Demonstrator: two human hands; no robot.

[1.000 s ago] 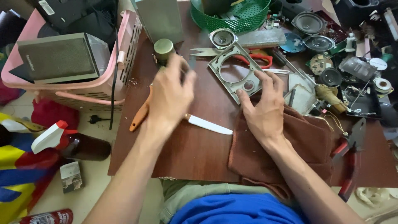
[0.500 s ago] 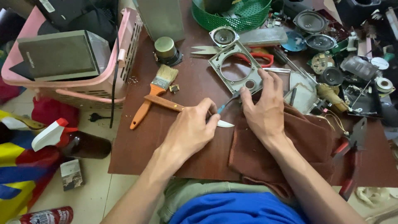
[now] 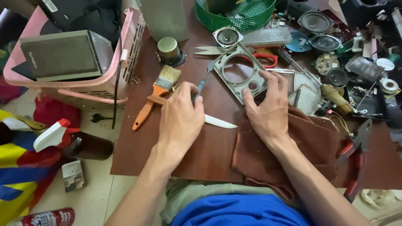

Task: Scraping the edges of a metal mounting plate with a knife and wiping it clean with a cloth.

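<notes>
Screwdriver (image 3: 204,82) is pinched in the left hand (image 3: 181,117); keep its tip steady. Right hand (image 3: 268,109), fingers spread, should press the frame (image 3: 239,71) flat.

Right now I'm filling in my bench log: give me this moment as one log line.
left hand: holds screwdriver | right hand: steadies grey frame | knife: flat on board, partly under left hand | paintbrush: beside left hand

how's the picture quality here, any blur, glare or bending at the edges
Head view: light is soft and even, with only faint shadows under the left hand and right hand; no strong glare on the knife blade; hands and grey speaker frame are sharp; wide lens bows the board edge slightly.
</notes>
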